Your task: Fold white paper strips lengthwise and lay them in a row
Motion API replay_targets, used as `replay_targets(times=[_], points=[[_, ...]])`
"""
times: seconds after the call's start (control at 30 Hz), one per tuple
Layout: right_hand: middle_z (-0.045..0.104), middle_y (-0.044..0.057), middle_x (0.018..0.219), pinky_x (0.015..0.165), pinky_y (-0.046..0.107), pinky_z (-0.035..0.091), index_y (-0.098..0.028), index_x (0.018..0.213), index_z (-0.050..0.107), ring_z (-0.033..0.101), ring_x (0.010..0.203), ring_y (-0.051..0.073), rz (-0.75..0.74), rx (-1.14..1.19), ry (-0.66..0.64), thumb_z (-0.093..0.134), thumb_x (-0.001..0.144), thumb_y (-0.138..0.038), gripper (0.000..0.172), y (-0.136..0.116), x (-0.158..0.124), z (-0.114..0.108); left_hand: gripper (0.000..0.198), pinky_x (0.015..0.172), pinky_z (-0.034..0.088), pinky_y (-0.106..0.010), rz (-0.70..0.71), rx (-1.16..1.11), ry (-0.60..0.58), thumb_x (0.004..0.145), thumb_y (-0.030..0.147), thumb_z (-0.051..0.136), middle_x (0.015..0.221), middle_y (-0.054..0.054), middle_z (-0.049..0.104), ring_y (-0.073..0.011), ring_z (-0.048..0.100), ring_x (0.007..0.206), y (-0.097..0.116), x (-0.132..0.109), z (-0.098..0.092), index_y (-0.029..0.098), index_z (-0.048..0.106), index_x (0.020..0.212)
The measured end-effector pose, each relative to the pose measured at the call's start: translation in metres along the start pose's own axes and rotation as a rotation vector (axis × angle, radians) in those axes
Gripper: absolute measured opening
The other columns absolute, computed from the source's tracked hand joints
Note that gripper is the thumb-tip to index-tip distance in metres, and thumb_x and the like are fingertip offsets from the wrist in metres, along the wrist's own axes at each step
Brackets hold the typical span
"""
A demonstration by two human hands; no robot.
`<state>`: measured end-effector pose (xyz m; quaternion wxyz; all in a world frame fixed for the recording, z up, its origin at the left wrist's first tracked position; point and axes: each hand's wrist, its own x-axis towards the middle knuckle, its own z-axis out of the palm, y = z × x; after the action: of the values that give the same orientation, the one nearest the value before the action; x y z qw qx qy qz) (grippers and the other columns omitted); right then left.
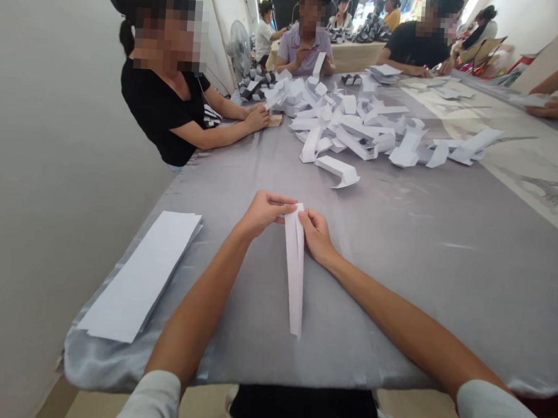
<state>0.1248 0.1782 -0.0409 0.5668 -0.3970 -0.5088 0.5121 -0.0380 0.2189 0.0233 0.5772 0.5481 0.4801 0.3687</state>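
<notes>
Left hand (263, 215) and right hand (316, 235) pinch the top of a folded paper strip (294, 268), holding it flat on the gray tablecloth (397, 292), a stack of blank strips (137, 276) within reach.

The desk (444, 295) is covered by a grey cloth (395, 317) printed with an Eiffel Tower (552, 191) toward its right side. Along the desk's left edge lies a stack of white paper strips (137, 276). Across its far half spreads a heap of folded white paper pieces (341, 118). A person in a black T-shirt (162, 107) sits at the desk's left side, hands just beside the heap. Another person in a lavender polo shirt (305, 53) sits at the far end, and a pedestal fan (240, 50) stands beyond the desk's far left corner.
</notes>
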Motion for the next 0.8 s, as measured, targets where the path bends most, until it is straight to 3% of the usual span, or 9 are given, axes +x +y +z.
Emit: replay_targets(times=[0.8], points=[[0.039,-0.003,0.066,0.056,0.028,0.028,-0.023,0.069,0.043,0.034,0.061,0.014,-0.060,-0.035,-0.025,0.059,0.097,-0.055,0.045,0.0024,0.0012,-0.0009,0.041,0.077,0.061,-0.033,0.019,0.094,0.013,0.069,0.043,0.093,0.095,-0.013,0.081,-0.0242,0.075,0.093,0.0043,-0.0025,0.0026,0.015,0.085,0.099]])
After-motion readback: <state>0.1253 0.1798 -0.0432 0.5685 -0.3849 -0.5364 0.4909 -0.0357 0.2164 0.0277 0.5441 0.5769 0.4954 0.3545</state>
